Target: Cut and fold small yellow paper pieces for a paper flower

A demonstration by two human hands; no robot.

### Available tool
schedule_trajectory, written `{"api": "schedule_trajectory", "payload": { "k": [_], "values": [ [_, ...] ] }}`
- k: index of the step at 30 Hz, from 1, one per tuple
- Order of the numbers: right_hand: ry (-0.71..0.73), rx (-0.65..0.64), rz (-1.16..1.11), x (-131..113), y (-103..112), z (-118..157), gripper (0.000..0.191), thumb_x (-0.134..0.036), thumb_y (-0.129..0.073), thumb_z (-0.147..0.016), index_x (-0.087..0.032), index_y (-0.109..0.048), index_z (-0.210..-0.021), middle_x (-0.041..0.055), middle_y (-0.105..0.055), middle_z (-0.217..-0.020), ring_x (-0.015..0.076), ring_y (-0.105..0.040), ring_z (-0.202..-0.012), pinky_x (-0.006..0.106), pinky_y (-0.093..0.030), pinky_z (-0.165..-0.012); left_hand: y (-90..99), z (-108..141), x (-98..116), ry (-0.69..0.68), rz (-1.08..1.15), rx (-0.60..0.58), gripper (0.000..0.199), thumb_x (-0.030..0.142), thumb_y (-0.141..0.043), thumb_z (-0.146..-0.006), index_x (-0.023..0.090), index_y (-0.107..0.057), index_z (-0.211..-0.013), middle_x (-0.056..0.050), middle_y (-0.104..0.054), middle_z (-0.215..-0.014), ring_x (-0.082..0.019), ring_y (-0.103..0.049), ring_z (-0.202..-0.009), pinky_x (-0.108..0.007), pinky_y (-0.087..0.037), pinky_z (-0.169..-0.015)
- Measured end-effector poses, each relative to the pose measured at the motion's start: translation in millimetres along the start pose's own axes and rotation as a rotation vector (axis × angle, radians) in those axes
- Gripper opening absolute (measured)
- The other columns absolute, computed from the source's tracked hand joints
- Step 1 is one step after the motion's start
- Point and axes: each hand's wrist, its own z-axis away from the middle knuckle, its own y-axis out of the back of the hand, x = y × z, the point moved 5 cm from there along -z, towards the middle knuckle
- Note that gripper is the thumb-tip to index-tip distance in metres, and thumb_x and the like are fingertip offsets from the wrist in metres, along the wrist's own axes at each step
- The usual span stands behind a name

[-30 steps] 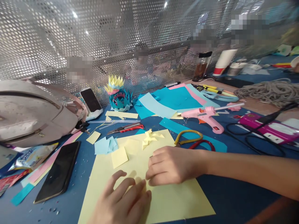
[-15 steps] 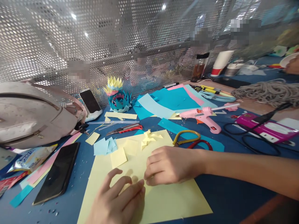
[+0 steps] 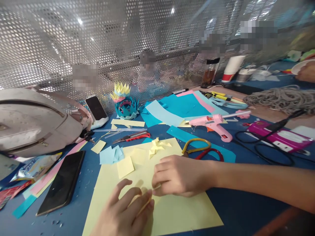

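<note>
A large pale yellow sheet (image 3: 182, 213) lies on the blue table under both hands. My left hand (image 3: 130, 206) is at its lower middle, thumb and index finger pinched on a small yellow paper piece (image 3: 145, 205), other fingers curled apart. My right hand (image 3: 176, 177) rests just beside it, fingers closed, their tips meeting the same spot; what they pinch is mostly hidden. Above the hands lie folded yellow pieces (image 3: 157, 147), yellow squares (image 3: 126, 166) and light blue squares (image 3: 112, 154).
Scissors (image 3: 197, 144) and a pink glue gun (image 3: 216, 124) lie to the right, a red cutter (image 3: 134, 137) behind. A black phone (image 3: 62, 182) and a bag (image 3: 36, 121) are left. A paper crown-like model (image 3: 125, 106) stands at the back.
The view has shifted very slightly. Both hands stay nearly in place, with the left thumb a little lower.
</note>
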Motion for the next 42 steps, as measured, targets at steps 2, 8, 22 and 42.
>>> {"api": "schedule_trajectory", "payload": {
  "k": [2, 8, 22, 42],
  "values": [
    [-0.071, 0.038, 0.045, -4, 0, -1, 0.021, -0.012, -0.052, -0.097, -0.017, -0.070, -0.105, 0.0045, -0.068, -0.099, 0.0190, -0.051, -0.085, 0.034, -0.038, -0.070, 1.9, -3, 1, -0.009, -0.019, -0.062, 0.035, 0.014, -0.040, -0.108, 0.020, -0.071, -0.094, 0.003, -0.077, -0.095, -0.015, -0.065, -0.086, -0.039, -0.038, -0.105],
    [-0.160, 0.041, 0.181, -17, -5, -3, 0.011, -0.014, -0.058, -0.093, -0.016, -0.068, -0.089, 0.0039, -0.060, -0.083, 0.0188, -0.045, -0.076, 0.035, -0.034, -0.065, 4.7, -3, 3, -0.065, -0.109, -0.310, 0.028, 0.013, -0.045, -0.105, 0.019, -0.067, -0.088, 0.002, -0.070, -0.085, -0.015, -0.064, -0.078, -0.039, -0.045, -0.096],
    [-0.208, -0.043, 0.115, -14, -6, -7, 0.028, -0.014, -0.066, -0.085, -0.018, -0.067, -0.113, 0.0069, -0.064, -0.105, 0.0231, -0.048, -0.093, 0.036, -0.033, -0.075, 5.8, -13, 9, -0.078, -0.096, -0.199, 0.033, 0.004, -0.045, -0.100, 0.015, -0.065, -0.076, 0.002, -0.055, -0.059, -0.015, -0.049, -0.055, -0.031, -0.038, -0.055],
    [-0.137, -0.117, 0.296, -9, -1, 1, 0.017, -0.012, -0.060, -0.082, -0.015, -0.059, -0.066, 0.0047, -0.055, -0.078, 0.0183, -0.040, -0.073, 0.034, -0.028, -0.062, -2.5, -5, 11, -0.123, -0.146, -0.392, 0.036, 0.002, -0.030, -0.099, 0.003, -0.061, -0.117, -0.005, -0.064, -0.074, -0.020, -0.059, -0.060, -0.035, -0.047, -0.063]
  ]
}}
